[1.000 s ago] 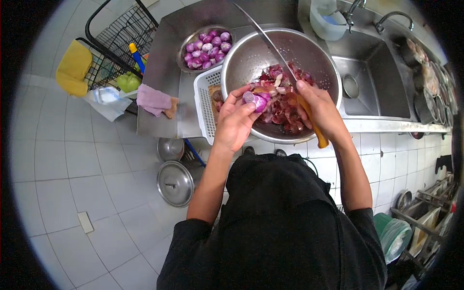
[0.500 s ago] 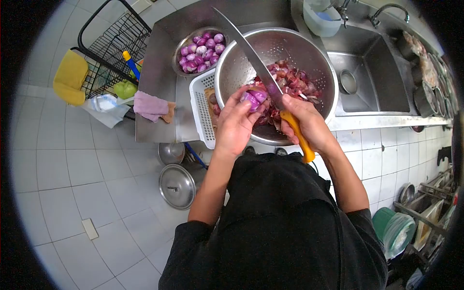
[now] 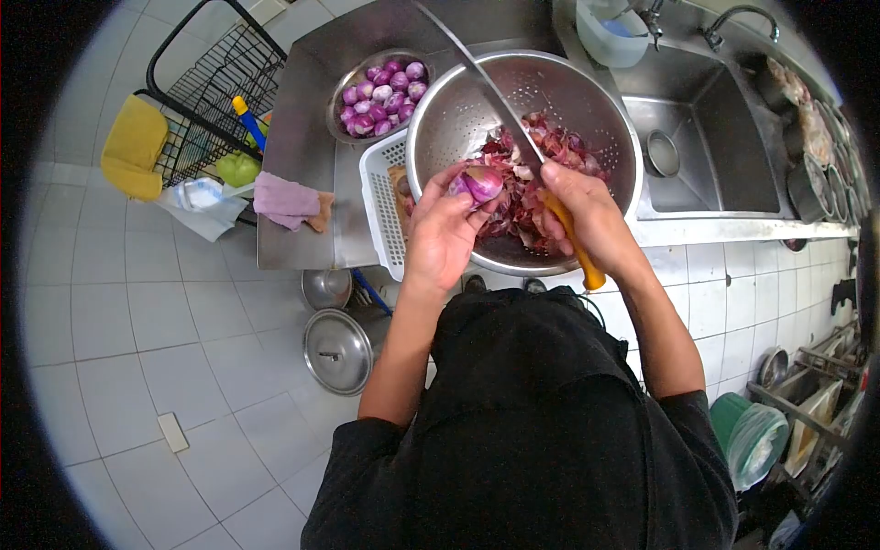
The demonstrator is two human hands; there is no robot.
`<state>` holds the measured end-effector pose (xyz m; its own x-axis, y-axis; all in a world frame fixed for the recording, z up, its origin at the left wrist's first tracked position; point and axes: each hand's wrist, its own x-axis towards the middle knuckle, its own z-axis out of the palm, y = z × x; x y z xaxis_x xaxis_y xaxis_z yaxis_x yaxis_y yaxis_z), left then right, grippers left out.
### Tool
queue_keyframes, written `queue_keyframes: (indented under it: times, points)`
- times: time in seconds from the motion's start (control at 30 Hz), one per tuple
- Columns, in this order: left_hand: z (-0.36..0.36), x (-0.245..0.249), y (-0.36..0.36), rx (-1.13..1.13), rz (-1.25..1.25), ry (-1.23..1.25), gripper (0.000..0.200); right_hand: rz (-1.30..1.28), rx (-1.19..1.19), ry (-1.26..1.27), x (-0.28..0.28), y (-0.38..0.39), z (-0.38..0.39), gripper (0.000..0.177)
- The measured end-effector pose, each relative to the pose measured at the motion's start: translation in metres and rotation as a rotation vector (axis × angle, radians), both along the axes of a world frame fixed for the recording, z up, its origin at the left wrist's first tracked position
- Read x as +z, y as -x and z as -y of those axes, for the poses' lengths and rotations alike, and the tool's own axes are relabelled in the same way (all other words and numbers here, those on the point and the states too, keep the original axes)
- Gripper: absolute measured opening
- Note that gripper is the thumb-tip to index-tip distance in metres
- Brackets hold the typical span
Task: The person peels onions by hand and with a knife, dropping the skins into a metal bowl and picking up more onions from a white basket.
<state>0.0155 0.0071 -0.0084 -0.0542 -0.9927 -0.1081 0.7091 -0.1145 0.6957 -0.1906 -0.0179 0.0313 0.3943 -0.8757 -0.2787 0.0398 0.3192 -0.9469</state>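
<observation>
My left hand (image 3: pixel 438 225) is closed around a red onion (image 3: pixel 483 183), holding it over the near left part of a big steel colander (image 3: pixel 627 156). A patch of brownish skin shows on the onion. In my right hand (image 3: pixel 591 215) is a long knife (image 3: pixel 498 99), gripped by its yellow handle. Its blade points up and away to the left, seen nearly edge-on, and is apart from the onion. Reddish onion skins (image 3: pixel 541 206) lie loose in the colander. Beyond it on the left, a steel bowl (image 3: pixel 337 121) holds several peeled purple onions (image 3: pixel 380 105).
A white plastic basket (image 3: pixel 380 215) sits left of the colander, partly beneath its rim. On the right is a steel sink (image 3: pixel 701 137) with a small round metal container (image 3: pixel 661 153). A black wire rack (image 3: pixel 220 82) with cloths stands left. Lidded pot (image 3: pixel 337 351) below.
The onion has turned in my left hand, so brownish skin now faces up. My right hand has shifted slightly right, and the knife blade has swung away from the onion and rolled edge-on.
</observation>
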Motion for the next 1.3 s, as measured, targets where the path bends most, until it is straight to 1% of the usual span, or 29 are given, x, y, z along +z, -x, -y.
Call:
queue_keyframes:
  times: [0.07, 0.1, 0.2, 0.27, 0.33, 0.43, 0.5, 0.57, 0.63, 0.7, 0.8, 0.9, 1.0, 1.13, 1.23, 1.3]
  points:
    - [-0.001, 0.001, 0.0, 0.014, 0.015, 0.018, 0.046, -0.053, -0.059, 0.033, -0.004, 0.0, 0.003, 0.044]
    - [-0.001, 0.002, -0.002, 0.011, 0.005, 0.019, 0.048, -0.067, -0.067, 0.007, -0.007, 0.001, 0.004, 0.048]
    - [-0.001, 0.004, -0.003, 0.005, -0.013, 0.02, 0.05, -0.188, 0.054, -0.051, -0.002, 0.013, 0.008, 0.051]
    - [-0.001, 0.005, -0.002, 0.013, 0.01, 0.024, 0.051, -0.382, 0.016, 0.119, -0.005, 0.014, 0.008, 0.052]
    - [0.0, 0.004, 0.0, 0.036, 0.062, 0.028, 0.052, -0.455, -0.027, 0.229, -0.01, 0.013, 0.005, 0.053]
    - [0.0, 0.002, 0.004, 0.096, 0.252, 0.096, 0.056, -0.39, -0.091, 0.349, -0.012, 0.011, -0.008, 0.053]
    - [-0.001, 0.005, 0.007, 0.118, 0.302, 0.109, 0.058, -0.343, -0.115, 0.499, -0.005, 0.008, -0.013, 0.054]
    - [-0.003, 0.009, 0.008, 0.125, 0.344, 0.129, 0.058, -0.336, -0.023, 0.313, 0.004, 0.012, -0.011, 0.056]
    - [-0.004, 0.012, 0.009, 0.118, 0.379, 0.159, 0.058, -0.365, 0.007, 0.234, -0.001, 0.015, -0.006, 0.057]
    - [-0.006, 0.014, 0.011, 0.132, 0.385, 0.171, 0.057, -0.429, -0.026, 0.261, -0.016, 0.017, 0.002, 0.059]
    - [-0.006, 0.017, 0.012, 0.148, 0.355, 0.159, 0.056, -0.459, -0.08, 0.355, -0.012, 0.011, -0.008, 0.06]
    - [-0.008, 0.018, 0.014, 0.159, 0.335, 0.147, 0.055, -0.441, -0.12, 0.711, -0.021, 0.0, -0.021, 0.062]
    - [-0.009, 0.022, 0.016, 0.171, 0.372, 0.151, 0.052, -0.396, 0.002, 0.649, 0.008, -0.008, -0.035, 0.062]
    - [-0.013, 0.025, 0.016, 0.225, 0.438, 0.108, 0.051, -0.381, 0.08, 0.606, 0.015, -0.015, -0.039, 0.06]
    - [-0.014, 0.025, 0.015, 0.244, 0.474, 0.129, 0.052, -0.38, 0.11, 0.597, 0.018, -0.015, -0.04, 0.058]
    - [-0.014, 0.022, 0.014, 0.268, 0.48, 0.146, 0.053, -0.348, 0.082, 0.643, 0.013, -0.018, -0.04, 0.056]
